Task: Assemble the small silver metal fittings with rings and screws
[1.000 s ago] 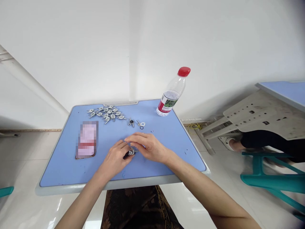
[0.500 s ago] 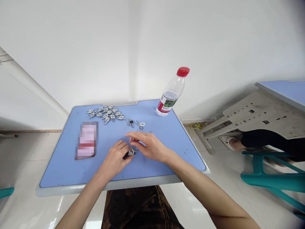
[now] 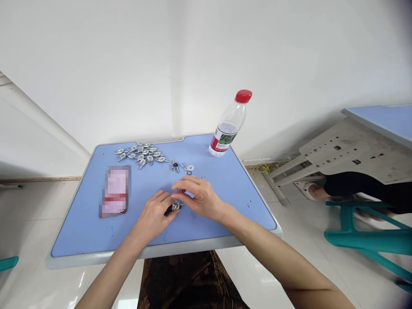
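Observation:
My left hand point(image 3: 157, 211) is closed around a small metal fitting point(image 3: 175, 206) with a black part, keeping it low over the blue tabletop. Above the fitting, the fingers of my right hand point(image 3: 196, 195) pinch a small screwdriver point(image 3: 180, 190) with a reddish handle. Its thin shaft points down at the fitting; the tip is too small to make out. Just beyond my hands lie a metal piece with a black centre point(image 3: 175, 165), a flat metal plate point(image 3: 190, 168) and a black rubber ring point(image 3: 189, 173).
Several metal fittings point(image 3: 141, 154) are heaped at the back left of the desk point(image 3: 96, 231). A phone point(image 3: 114, 189) with a blurred screen lies on the left. A water bottle point(image 3: 228, 124) stands at the back right. Beyond, a person's foot point(image 3: 310, 191) shows near a green stool point(image 3: 370, 236).
My right-hand fingers have shifted slightly around the screwdriver handle. My left hand still grips the fitting in much the same place. The whole view has moved a little.

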Motion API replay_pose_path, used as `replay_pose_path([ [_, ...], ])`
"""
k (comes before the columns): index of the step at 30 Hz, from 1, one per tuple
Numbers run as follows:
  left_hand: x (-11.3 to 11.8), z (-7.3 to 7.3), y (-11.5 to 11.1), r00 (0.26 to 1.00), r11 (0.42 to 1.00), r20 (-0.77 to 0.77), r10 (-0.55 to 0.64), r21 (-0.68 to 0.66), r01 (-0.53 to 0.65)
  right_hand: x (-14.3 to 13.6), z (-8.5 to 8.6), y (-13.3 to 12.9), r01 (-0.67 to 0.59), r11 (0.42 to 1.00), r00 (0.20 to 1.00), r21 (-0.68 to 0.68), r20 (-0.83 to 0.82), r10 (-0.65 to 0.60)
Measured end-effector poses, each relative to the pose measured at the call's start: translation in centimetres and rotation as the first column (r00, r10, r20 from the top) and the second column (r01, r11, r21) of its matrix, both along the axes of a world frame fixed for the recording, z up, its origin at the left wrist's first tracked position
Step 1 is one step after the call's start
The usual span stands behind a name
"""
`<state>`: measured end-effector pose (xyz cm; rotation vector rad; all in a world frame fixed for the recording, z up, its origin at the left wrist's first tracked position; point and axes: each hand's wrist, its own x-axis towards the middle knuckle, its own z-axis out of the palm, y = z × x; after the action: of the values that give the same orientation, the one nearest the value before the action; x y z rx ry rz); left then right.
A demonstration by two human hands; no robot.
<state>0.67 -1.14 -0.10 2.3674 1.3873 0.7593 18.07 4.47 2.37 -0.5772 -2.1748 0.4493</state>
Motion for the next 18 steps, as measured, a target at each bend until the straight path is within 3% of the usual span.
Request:
replay_pose_path([
  [3,0.1,0.0,0.0,1.000,1.000,0.012,0.002,-0.013,-0.002,-0.5,-0.3,-0.1,0.064,0.996,0.997,0.062,0.031,-0.066],
  [6,0.1,0.0,0.1,1.000,1.000,0.019,0.007,-0.025,-0.007,-0.5,-0.1,0.3,0.057,0.998,0.997,0.032,0.053,-0.058],
  [13,0.0,-0.1,0.1,0.999,1.000,0.054,0.005,0.004,-0.005,0.3,1.3,1.1,-0.269,0.960,0.957,-0.081,0.085,0.276],
  [15,0.0,0.0,0.1,0.998,1.000,0.055,0.008,-0.007,-0.008,0.1,1.2,0.9,-0.238,0.969,0.966,-0.063,0.084,0.243],
  [18,0.0,0.1,0.1,0.999,1.000,0.045,0.004,-0.030,-0.003,-0.2,0.7,0.6,-0.060,0.998,0.997,-0.016,0.038,0.060],
])
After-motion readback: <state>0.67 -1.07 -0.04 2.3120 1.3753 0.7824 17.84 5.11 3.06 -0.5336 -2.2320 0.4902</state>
